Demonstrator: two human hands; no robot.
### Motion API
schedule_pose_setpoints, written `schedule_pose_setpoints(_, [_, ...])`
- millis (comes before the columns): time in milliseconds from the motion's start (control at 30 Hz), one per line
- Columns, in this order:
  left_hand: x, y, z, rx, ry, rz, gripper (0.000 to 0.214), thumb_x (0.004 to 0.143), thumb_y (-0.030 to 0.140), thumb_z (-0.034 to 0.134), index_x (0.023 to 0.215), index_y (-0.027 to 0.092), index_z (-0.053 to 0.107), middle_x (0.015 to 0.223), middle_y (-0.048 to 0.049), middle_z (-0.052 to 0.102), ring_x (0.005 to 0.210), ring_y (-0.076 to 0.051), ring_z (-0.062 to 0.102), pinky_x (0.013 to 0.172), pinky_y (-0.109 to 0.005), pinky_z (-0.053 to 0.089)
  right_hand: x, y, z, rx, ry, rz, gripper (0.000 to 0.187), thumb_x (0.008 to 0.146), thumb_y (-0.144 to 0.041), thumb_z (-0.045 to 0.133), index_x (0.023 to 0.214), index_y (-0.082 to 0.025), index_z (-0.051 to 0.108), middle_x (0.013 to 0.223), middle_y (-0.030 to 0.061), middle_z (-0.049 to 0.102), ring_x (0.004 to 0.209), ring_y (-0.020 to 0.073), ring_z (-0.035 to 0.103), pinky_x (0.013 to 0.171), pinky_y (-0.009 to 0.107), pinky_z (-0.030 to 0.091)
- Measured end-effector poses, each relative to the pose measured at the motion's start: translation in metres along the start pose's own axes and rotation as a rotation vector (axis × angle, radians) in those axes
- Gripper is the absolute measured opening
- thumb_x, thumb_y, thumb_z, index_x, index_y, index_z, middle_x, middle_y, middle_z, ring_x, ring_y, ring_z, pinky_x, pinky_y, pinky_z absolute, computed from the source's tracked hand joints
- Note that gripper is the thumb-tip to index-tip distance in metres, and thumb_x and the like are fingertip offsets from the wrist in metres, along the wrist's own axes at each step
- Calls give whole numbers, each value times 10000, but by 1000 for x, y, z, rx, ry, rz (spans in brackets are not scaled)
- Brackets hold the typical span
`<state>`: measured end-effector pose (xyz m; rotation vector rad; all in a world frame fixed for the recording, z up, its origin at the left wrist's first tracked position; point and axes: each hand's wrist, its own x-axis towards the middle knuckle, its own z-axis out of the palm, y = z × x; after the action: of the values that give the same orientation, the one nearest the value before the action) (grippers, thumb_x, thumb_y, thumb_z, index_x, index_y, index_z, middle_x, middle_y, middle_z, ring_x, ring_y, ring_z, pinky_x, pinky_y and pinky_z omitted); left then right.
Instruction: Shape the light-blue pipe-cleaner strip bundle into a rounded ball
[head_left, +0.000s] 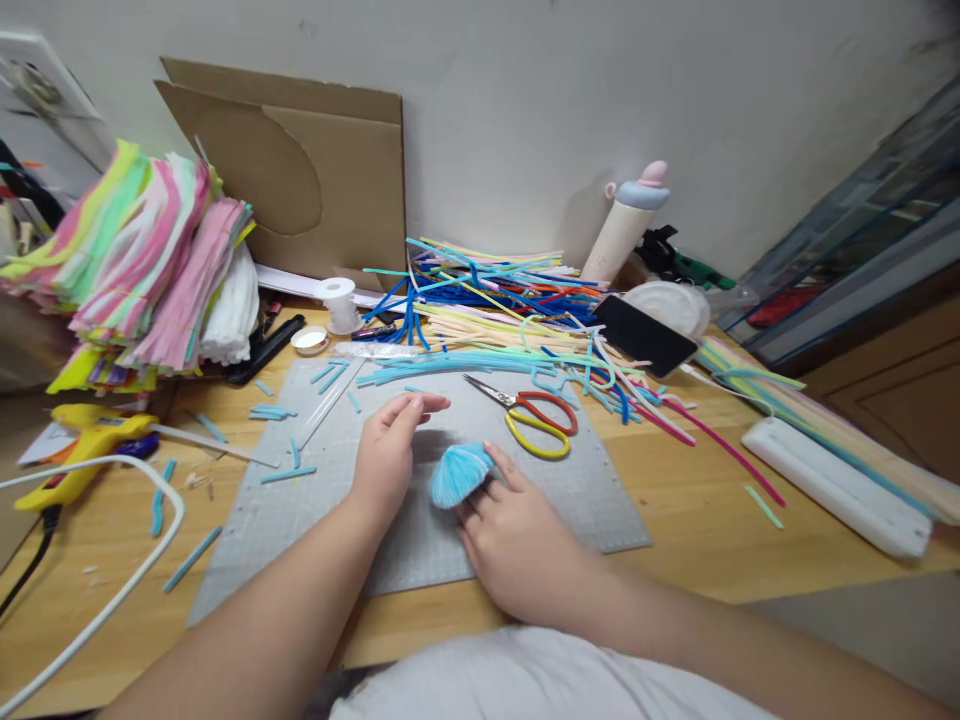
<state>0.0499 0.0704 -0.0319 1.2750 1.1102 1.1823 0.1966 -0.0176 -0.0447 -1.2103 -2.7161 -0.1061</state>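
Observation:
My right hand (pixel 517 535) rests on the grey cutting mat (pixel 315 500) and holds a light blue fan-shaped piece (pixel 459 472) made of fuzzy pipe cleaners between thumb and fingers. My left hand (pixel 394 445) hovers just left of that piece, fingers stretched out and loosely apart, holding nothing. Scissors (pixel 534 412) with red and yellow handles lie on the mat just beyond my right hand. Short blue pipe cleaner offcuts (pixel 289 474) are scattered over the mat's left side.
A heap of coloured pipe cleaners (pixel 495 300) lies at the back, with a black phone (pixel 645 335) and a bottle (pixel 626 222). A yellow glue gun (pixel 86 445) and bundles of pastel pipe cleaners (pixel 142 250) are at left. A white case (pixel 836 485) lies right.

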Motion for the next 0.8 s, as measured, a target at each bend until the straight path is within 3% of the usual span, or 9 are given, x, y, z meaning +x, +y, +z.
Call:
schedule_pose_setpoints(100, [-2,0,0,61,-22,54,302,860,374,503,869,145,699,974,-94,713,988,-236,616,903,-374,443,0,1,-1,11,-23,-5,267,870,-211,487,945,-112,724,938,145,730,1025,300,611,1165,541,22])
schedule_pose_setpoints(233, [-3,0,-2,69,-30,64,300,868,368,491,870,152,699,969,-90,716,987,-236,616,906,-376,441,-2,20,-10,274,-62,143,269,915,-233,442,913,-201,708,880,45,741,874,202,656,1140,572,100])
schedule_pose_setpoints(333, [-4,4,-4,70,-91,54,275,852,362,520,866,156,702,941,-89,720,978,-247,624,916,-386,440,-4,28,-13,390,-81,193,323,944,-219,386,864,-200,699,889,31,743,872,176,657,1129,569,127])
schedule_pose_setpoints(400, [-6,9,-5,125,-277,91,259,832,355,568,957,172,702,1021,-91,708,1037,-256,607,951,-391,426,-5,27,-12,394,-64,208,303,937,-218,398,899,-203,698,921,37,741,900,181,654,1129,562,127])
schedule_pose_setpoints(500, [-11,11,-5,269,-639,257,362,825,336,605,1172,238,643,1279,-86,595,1220,-256,500,1049,-391,357,-6,23,-9,366,-34,218,270,921,-222,430,996,-203,689,1002,60,730,1004,207,631,1130,551,129])
schedule_pose_setpoints(567, [-13,7,-3,332,-746,338,373,855,324,569,1221,267,615,1347,-79,540,1269,-242,456,1081,-383,323,-7,22,-7,367,-29,206,256,908,-213,454,1018,-211,685,1029,62,725,1062,218,607,1129,552,122])
schedule_pose_setpoints(633, [-14,2,0,340,-720,319,342,890,324,512,1207,262,624,1321,-81,559,1246,-232,477,1076,-380,331,-9,24,-5,399,-15,178,270,889,-185,484,1091,-238,656,1096,49,705,1106,213,582,1129,551,112])
schedule_pose_setpoints(700, [-12,-1,2,306,-614,232,332,901,340,483,1177,237,637,1253,-80,608,1188,-230,522,1048,-375,362,-9,27,-3,434,46,147,353,885,-139,483,1199,-259,590,1193,38,662,1143,193,552,1131,529,126])
schedule_pose_setpoints(800, [-7,-2,3,250,-446,75,344,891,372,476,1135,200,648,1156,-67,660,1107,-233,569,1005,-372,399,-7,29,0,399,212,154,344,908,-117,448,1211,-222,575,1216,57,639,1129,190,526,1066,446,273])
